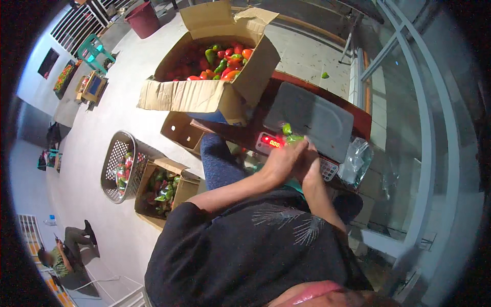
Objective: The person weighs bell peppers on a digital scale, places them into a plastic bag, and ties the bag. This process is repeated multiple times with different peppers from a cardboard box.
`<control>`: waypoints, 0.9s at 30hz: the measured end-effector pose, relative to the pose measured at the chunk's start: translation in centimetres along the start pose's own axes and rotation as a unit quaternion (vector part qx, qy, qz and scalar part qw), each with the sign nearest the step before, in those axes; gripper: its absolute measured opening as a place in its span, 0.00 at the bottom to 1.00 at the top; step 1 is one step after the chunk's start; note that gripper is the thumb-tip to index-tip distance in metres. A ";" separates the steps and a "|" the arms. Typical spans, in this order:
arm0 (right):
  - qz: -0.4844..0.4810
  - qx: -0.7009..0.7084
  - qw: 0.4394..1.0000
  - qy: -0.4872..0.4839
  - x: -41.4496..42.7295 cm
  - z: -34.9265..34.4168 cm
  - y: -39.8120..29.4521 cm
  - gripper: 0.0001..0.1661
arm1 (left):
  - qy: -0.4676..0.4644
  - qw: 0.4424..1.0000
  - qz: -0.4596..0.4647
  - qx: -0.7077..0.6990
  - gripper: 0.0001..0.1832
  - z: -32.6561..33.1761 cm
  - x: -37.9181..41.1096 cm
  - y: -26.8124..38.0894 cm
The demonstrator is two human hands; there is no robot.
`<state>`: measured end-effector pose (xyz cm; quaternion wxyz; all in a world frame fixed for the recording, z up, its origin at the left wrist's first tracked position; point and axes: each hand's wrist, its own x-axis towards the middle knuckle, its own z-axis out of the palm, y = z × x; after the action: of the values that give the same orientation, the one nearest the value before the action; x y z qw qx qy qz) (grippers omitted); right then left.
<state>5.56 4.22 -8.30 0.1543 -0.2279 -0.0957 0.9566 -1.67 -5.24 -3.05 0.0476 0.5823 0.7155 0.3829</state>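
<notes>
My left hand (283, 161) and my right hand (310, 163) meet over the front edge of a digital weighing scale (318, 115). Their fingers are closed together at one end of some glossy green peppers (293, 139), which may be in clear plastic; the grip is partly hidden. The peppers stick out over the scale's lit red display (271, 142). The grey weighing plate holds only small specks. Clear plastic bags (356, 161) lie by the scale's right front corner, near the keypad (329, 169).
A large open cardboard box (180, 96) of red and green peppers stands beyond my left knee. At left are a plastic basket (107, 169) with bagged peppers and a smaller box (188, 184) of peppers. Glass panels with metal frames (425, 115) rise at right. A person (63, 257) sits far left.
</notes>
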 end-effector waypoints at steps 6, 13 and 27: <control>-0.043 -0.071 0.995 0.060 1.9 -1.3 0.8 0.18 | 0.057 0.998 -0.003 -0.013 0.13 1.3 -0.7 -0.6; -0.254 -0.881 0.396 0.044 -6.1 9.8 -3.3 0.09 | 0.131 0.972 -0.057 -0.187 0.02 -7.3 5.3 -1.1; -0.461 -0.854 0.206 -0.124 -6.3 16.5 -8.6 0.06 | 0.075 0.969 -0.026 -0.236 0.07 -9.9 8.3 -1.9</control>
<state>5.43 8.27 10.97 0.2663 -0.0163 -0.9611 0.0720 -10.89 -2.93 5.92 0.1395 0.5059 0.6213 0.5819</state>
